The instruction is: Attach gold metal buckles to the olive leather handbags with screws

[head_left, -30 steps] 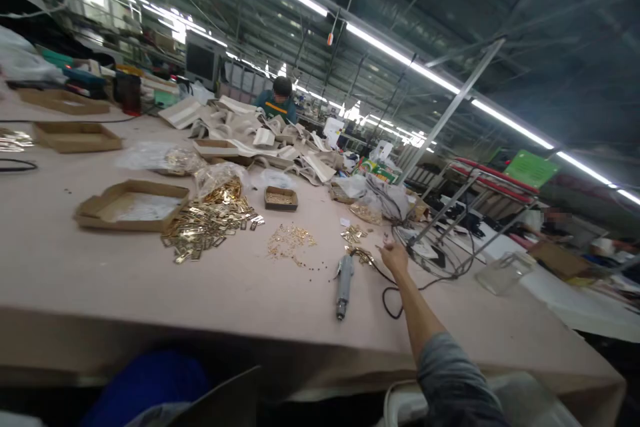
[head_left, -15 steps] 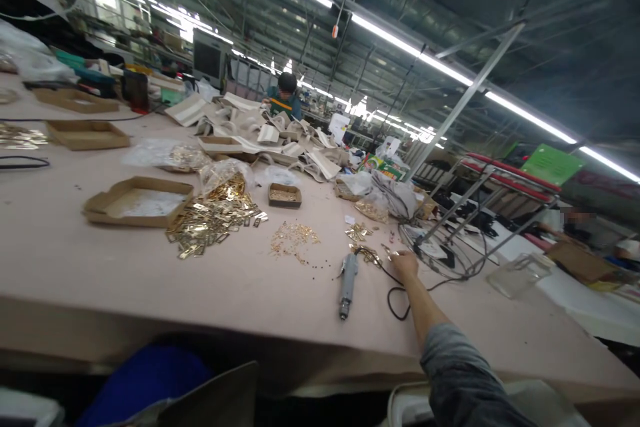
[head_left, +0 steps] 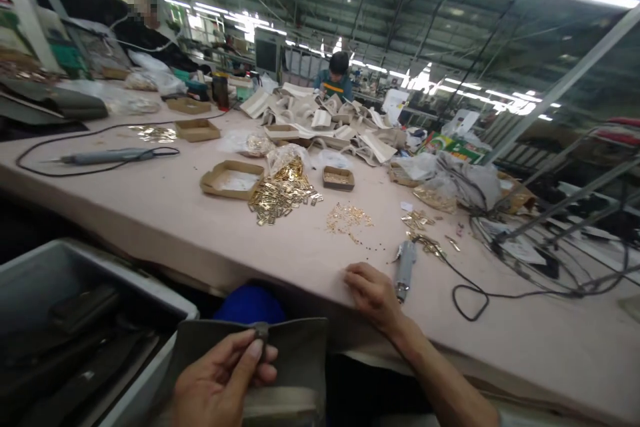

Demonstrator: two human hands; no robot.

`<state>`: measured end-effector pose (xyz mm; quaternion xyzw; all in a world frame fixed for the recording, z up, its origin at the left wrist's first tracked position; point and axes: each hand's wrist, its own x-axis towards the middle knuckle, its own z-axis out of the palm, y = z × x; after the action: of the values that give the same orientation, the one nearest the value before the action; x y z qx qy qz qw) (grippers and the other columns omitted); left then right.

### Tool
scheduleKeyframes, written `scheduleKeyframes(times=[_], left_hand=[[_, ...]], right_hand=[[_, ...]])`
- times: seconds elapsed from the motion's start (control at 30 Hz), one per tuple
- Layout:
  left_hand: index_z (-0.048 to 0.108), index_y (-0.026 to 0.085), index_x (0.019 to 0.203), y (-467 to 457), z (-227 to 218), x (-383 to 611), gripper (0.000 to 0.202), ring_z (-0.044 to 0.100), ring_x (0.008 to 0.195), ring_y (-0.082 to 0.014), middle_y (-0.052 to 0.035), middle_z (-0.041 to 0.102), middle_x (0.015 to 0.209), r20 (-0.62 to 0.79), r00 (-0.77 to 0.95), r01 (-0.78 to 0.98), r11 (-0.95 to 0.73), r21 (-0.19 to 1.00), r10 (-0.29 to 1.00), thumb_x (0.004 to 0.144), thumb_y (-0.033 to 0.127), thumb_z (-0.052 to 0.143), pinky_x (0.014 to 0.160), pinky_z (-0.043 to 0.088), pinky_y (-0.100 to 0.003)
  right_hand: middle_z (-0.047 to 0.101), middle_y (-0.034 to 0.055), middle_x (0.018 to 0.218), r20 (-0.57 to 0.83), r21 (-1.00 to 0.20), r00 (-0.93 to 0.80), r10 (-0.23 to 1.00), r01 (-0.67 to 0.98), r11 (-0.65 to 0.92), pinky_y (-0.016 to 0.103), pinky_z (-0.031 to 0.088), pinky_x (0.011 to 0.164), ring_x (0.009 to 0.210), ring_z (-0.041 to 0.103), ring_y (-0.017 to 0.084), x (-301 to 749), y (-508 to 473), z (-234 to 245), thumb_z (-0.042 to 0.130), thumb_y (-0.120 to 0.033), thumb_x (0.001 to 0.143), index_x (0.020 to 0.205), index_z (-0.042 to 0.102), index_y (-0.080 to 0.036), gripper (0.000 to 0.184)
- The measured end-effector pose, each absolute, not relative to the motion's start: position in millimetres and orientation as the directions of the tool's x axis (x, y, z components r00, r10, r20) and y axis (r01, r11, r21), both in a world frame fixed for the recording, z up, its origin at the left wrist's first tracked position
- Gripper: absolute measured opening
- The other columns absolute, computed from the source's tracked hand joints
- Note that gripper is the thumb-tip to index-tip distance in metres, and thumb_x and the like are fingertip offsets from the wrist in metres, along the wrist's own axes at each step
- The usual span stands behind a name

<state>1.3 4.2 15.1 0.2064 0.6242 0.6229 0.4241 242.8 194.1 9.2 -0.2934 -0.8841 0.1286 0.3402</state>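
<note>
At the bottom of the view, my left hand (head_left: 230,373) pinches a small tab at the upper edge of a dark grey-green flat piece (head_left: 300,353), which looks like part of a bag. My right hand (head_left: 373,293) is over the table's front edge with its fingers curled in; whatever they may hold is hidden. Just right of it lies a grey power screwdriver (head_left: 405,267) with a black cable. Small gold metal plates (head_left: 425,243) lie beyond the screwdriver, and tiny gold bits (head_left: 347,220) are scattered left of them.
A larger heap of gold plates (head_left: 280,197) lies beside an open cardboard tray (head_left: 210,183) and a small box (head_left: 339,179). A second screwdriver (head_left: 110,157) lies at left. A grey bin (head_left: 185,310) with dark pieces stands lower left. A co-worker (head_left: 337,77) sits behind pale pieces.
My view has swung left. My right hand has drawn back from the gold plates to the table's front edge, left of the screwdriver. My left hand with the dark piece has come into view.
</note>
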Motion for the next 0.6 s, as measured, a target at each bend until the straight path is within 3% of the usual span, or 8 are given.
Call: scheduleKeyframes(times=[0.1,0.2,0.37,0.47,0.6], left_hand=[[0.078,0.015,0.092,0,16,7,0.043,0.073,0.058,-0.0215,-0.0080,0.080,0.075,-0.229,-0.591,-0.272,0.077,0.959,0.774,0.074,0.053,0.085,0.057,0.060,-0.029],[0.078,0.015,0.092,-4,16,8,0.037,0.072,0.057,-0.0202,-0.0078,0.080,0.075,-0.212,-0.611,-0.273,0.048,0.961,0.763,0.078,0.048,0.083,0.057,0.059,-0.027],[0.078,0.014,0.091,-6,15,6,0.031,0.072,0.056,-0.0201,-0.0078,0.080,0.074,-0.171,-0.593,-0.255,0.018,0.967,0.787,0.080,0.044,0.081,0.055,0.058,-0.027],[0.078,0.014,0.091,-7,12,8,0.031,0.071,0.056,-0.0196,-0.0080,0.080,0.075,-0.153,-0.561,-0.249,0.010,0.968,0.814,0.082,0.044,0.080,0.055,0.058,-0.028],[0.078,0.014,0.096,-8,7,12,0.033,0.072,0.057,-0.0195,-0.0081,0.079,0.076,-0.126,-0.542,-0.233,-0.005,0.972,0.831,0.085,0.045,0.078,0.056,0.058,-0.028]], right_hand=[[0.076,0.0088,0.112,0.377,-0.476,-0.663,0.646,0.460,0.750,0.042,0.058,0.093,0.105,0.070,0.026,246,192,6,0.053,-0.002,0.083,0.105,0.077,-0.023,0.039],[0.076,0.0071,0.108,0.253,-0.584,-0.596,0.762,0.534,0.611,0.040,0.058,0.094,0.099,0.071,0.023,256,198,14,0.055,-0.005,0.079,0.118,0.074,-0.021,0.046],[0.072,0.0076,0.102,0.219,-0.560,-0.541,0.812,0.612,0.559,0.037,0.056,0.080,0.083,0.067,0.021,248,207,16,0.070,-0.027,0.083,0.118,0.073,-0.018,0.036],[0.072,0.0060,0.098,0.177,-0.579,-0.566,0.805,0.602,0.550,0.037,0.055,0.081,0.081,0.065,0.021,236,206,14,0.071,-0.022,0.080,0.118,0.074,-0.019,0.038],[0.075,0.0048,0.089,0.144,-0.645,-0.512,0.847,0.601,0.472,0.037,0.055,0.083,0.080,0.068,0.022,229,200,17,0.069,-0.023,0.082,0.104,0.079,-0.019,0.025]])
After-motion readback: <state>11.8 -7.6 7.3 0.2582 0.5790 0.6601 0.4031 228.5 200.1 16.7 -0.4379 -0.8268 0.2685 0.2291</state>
